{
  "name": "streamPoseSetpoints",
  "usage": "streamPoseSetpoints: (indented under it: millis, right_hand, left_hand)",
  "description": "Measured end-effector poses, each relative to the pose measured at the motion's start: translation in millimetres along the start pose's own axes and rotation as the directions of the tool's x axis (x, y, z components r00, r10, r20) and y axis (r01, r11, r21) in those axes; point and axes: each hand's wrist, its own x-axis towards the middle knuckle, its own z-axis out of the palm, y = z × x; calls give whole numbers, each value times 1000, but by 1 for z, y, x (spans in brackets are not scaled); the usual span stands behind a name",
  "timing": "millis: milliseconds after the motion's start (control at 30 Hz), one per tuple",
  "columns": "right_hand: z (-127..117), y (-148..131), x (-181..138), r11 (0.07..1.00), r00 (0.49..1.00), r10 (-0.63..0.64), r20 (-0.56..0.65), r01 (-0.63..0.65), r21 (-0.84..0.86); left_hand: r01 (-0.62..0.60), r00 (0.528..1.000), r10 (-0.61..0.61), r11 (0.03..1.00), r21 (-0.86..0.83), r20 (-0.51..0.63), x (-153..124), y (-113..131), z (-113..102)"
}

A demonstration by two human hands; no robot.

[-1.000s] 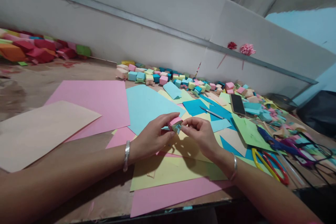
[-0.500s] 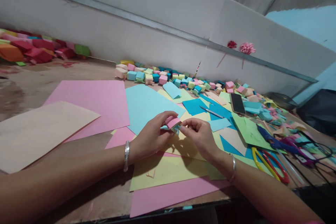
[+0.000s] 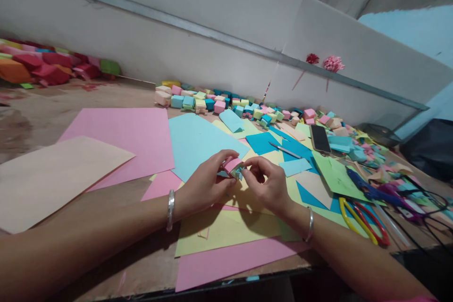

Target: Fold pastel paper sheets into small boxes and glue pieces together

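A small folded paper cube (image 3: 232, 166), pink on top with light blue at its side, is pinched between both my hands above the table. My left hand (image 3: 205, 181) grips it from the left with thumb and fingers closed round it. My right hand (image 3: 266, 184) pinches its right side with curled fingers. Each wrist carries a silver bangle. Under the hands lie a yellow sheet (image 3: 226, 226) and a pink sheet (image 3: 230, 259).
Large pink (image 3: 127, 139), tan (image 3: 53, 174) and light blue (image 3: 198, 144) sheets cover the wooden table. A row of small paper cubes (image 3: 219, 103) lines the back wall. A phone (image 3: 319, 138), scissors with red-yellow handles (image 3: 361, 221), blue scissors (image 3: 368, 191) and scraps lie at right.
My right hand has turned and curled its fingers more tightly at the cube's right side; the cube has shifted slightly left. My left hand has barely moved.
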Motion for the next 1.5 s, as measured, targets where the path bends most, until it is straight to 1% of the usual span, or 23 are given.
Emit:
streamPoseSetpoints:
  millis: [100, 200, 333, 433, 667, 800, 967, 1233, 1500]
  right_hand:
    - [-1, 2, -1, 985, 987, -162, 13, 163, -59]
    - [-2, 4, -2, 944, 959, -283, 26, 283, -169]
    - [-3, 7, -2, 850, 922, -382, 67, 379, -365]
    - [-2, 8, -2, 792, 900, -422, 106, 423, -441]
    - [-1, 3, -1, 781, 893, -446, 59, 421, -461]
    - [0, 2, 1, 765, 873, -487, 32, 445, -465]
    - [1, 3, 2, 796, 873, -486, -45, 421, -434]
    - [2, 8, 1, 795, 884, -467, -25, 408, -450]
    - [3, 8, 0, 775, 873, -488, -14, 426, -467]
  left_hand:
    - [-5, 1000, 5, 1000, 10, 13, 0, 0, 0]
    - [-13, 1000, 12, 1000, 13, 22, -1, 0, 0]
    - [-15, 1000, 15, 1000, 21, 3, -1, 0, 1]
    - [-16, 1000, 16, 999, 31, 2, -1, -1, 1]
    - [-41, 999, 40, 999, 20, 18, -1, 1, 0]
    - [-51, 999, 51, 999, 9, 15, -1, 0, 1]
    - [-30, 999, 31, 999, -27, 18, -1, -1, 2]
    - [-15, 999, 18, 999, -49, 48, -1, 2, 0]
    - [-14, 998, 15, 1000, -19, 53, -1, 4, 1]
